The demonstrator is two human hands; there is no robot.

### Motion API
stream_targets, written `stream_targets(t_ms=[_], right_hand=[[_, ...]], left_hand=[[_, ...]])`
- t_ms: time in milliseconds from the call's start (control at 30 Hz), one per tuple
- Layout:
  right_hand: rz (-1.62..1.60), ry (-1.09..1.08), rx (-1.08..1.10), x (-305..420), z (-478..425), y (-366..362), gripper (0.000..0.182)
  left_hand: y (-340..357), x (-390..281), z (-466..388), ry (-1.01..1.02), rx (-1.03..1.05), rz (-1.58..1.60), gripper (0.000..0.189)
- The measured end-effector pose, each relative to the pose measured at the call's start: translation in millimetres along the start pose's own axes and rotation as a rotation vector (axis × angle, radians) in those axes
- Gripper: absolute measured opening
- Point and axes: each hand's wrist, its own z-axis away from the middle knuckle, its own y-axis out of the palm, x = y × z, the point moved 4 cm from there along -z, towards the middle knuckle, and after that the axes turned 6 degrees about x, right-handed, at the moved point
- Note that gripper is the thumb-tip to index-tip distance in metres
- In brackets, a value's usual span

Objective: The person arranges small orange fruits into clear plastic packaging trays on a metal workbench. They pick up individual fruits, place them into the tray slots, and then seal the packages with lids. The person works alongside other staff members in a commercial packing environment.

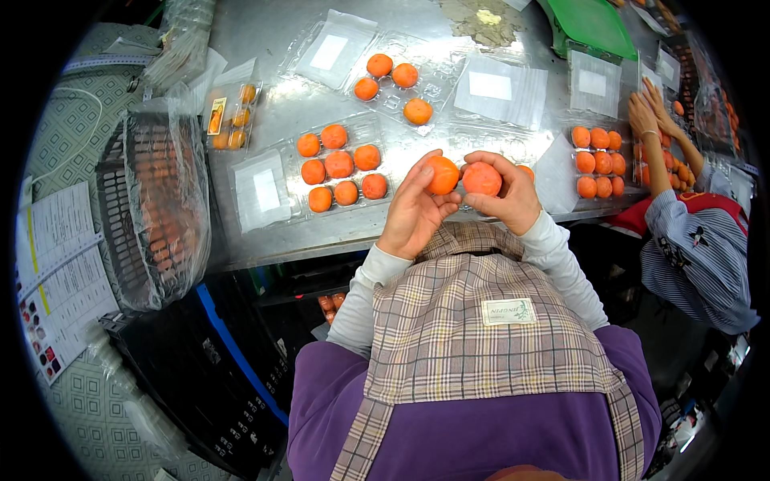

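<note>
My left hand (409, 213) holds one orange persimmon (443, 175) between thumb and fingers. Beside it, my right hand (514, 195) grips a second, redder persimmon (482, 179). Both fruits are raised over the front edge of the metal table, nearly touching. Partly hidden behind my right hand lies another persimmon (525, 172). To the left, a clear plastic tray (364, 127) carries several persimmons in rows, with one gap visible. Farther back, another clear tray (388, 97) has several persimmons, with bare cups between them.
White foam sheets (260, 209) lie across the metal table (252, 249). A filled pack (227, 109) and a plastic-lined black crate (117, 198) stand left. At right, a co-worker's hands (646, 111) reach over packed fruit, near a filled tray (595, 147). A green container (592, 27) stands behind.
</note>
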Motion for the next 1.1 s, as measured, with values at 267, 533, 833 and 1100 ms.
stream_targets(t_ms=[267,533,833,1100], right_hand=[[0.132,-0.142,-0.103,8.0,2.5,7.3,0.055],[0.372,-0.226,-0.131,21.6,5.1,18.2,0.055],[-0.177,-0.044,-0.033,4.0,3.5,10.8,0.04],[-0.025,-0.035,-0.065,-20.2,-10.5,12.2,0.039]], left_hand=[[7.0,-0.3,1.8,0.024,-0.034,-0.177,0.067],[27.2,-2.2,3.2,0.185,-0.036,-0.405,0.088],[33.3,-8.1,4.5,0.233,-0.098,-0.476,0.09],[4.3,-1.3,2.0,0.389,-0.102,-0.629,0.101]])
